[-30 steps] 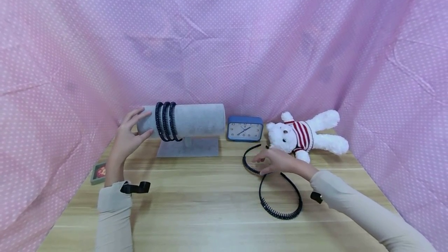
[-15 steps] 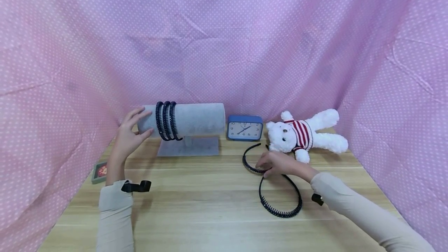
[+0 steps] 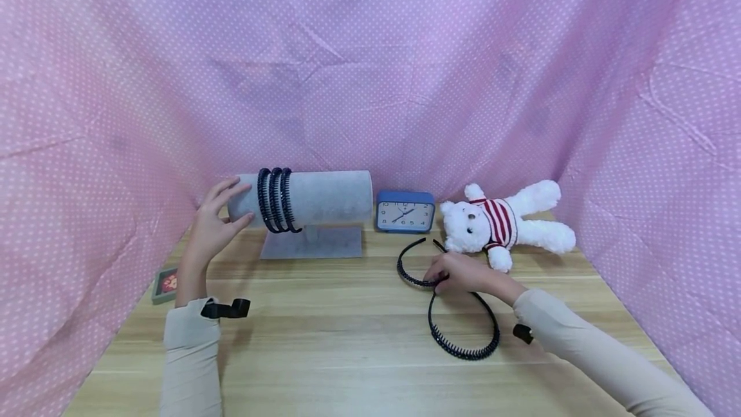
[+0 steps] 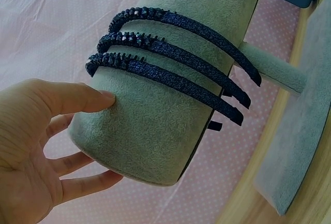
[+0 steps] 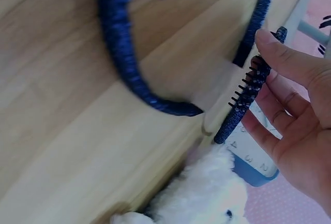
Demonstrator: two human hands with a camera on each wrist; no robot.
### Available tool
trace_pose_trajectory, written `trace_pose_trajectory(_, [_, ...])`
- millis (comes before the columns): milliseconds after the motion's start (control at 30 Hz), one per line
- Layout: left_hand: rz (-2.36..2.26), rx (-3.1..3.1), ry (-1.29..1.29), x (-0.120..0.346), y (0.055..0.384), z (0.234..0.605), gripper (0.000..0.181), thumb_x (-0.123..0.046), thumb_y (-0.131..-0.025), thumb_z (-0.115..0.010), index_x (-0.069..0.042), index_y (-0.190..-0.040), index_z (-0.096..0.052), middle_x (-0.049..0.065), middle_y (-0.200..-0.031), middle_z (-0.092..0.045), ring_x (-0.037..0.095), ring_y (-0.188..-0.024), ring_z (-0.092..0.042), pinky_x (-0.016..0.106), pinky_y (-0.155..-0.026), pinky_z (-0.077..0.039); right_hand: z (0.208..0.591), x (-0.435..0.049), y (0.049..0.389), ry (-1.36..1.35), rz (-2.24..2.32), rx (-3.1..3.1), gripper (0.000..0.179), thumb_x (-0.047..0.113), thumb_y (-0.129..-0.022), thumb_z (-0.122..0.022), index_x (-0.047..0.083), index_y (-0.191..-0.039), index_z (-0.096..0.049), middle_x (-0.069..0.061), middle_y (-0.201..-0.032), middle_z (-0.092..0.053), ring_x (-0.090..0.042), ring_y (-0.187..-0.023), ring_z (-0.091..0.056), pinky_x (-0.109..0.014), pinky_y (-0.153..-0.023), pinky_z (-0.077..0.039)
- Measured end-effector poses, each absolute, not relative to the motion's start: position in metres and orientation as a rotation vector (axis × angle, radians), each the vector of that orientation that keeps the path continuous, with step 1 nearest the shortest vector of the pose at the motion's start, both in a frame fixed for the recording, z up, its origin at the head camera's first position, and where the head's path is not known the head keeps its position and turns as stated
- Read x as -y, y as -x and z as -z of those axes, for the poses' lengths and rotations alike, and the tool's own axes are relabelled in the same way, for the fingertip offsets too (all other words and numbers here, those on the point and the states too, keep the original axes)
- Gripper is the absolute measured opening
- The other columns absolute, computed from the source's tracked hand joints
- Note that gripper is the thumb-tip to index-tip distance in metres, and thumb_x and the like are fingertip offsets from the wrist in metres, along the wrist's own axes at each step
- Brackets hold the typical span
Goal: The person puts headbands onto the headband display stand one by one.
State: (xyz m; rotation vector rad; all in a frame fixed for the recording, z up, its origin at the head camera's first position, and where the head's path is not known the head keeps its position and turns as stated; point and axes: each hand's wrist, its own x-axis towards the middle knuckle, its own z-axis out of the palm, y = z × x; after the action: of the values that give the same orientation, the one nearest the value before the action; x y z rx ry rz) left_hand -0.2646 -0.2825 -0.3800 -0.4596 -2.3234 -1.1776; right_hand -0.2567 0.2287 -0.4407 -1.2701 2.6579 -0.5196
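Note:
My left hand point(image 3: 207, 230) holds the left end of a grey velvet roll-shaped headband stand point(image 3: 332, 197), thumb on one side and fingers on the other. Three dark, beaded, toothed headbands point(image 4: 181, 53) hang side by side round the roll near that hand. Over the table's right half, my right hand point(image 3: 460, 270) pinches a dark headband point(image 5: 252, 85) at its toothed, beaded part between thumb and fingers. A second loose headband point(image 3: 466, 354) lies just nearer, partly under the right hand, its toothed curve towards me.
A blue clock point(image 3: 405, 213) stands right of the stand. The white teddy bear point(image 3: 500, 224) in a striped shirt lies behind the right hand. By the left forearm is a small green-framed item point(image 3: 164, 286). Pink dotted cloth point(image 3: 370, 82) surrounds the wooden table point(image 3: 324, 340).
My right hand's fingers have closed on the farther headband, which has shifted slightly to the left. My left hand has stayed on the stand.

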Motion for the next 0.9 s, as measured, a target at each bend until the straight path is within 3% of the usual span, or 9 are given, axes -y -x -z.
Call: trace_pose_trajectory(900, [1.182, 2.329, 0.464, 0.283, 0.265, 0.382, 0.056, 0.008, -0.087, -0.074, 0.001, -0.14, -0.058, 0.023, -0.159, -0.036, 0.053, -0.141, -0.035, 0.072, -0.087, -0.051, 0.392, -0.204, 0.263, 1.396, 0.757, -2.796, 0.019, 0.007, -0.086, -0.079, 0.007, -0.105, -0.08, -0.003, -0.099, -0.077, -0.016, -0.091, -0.07, -0.03, -0.079, -0.061])
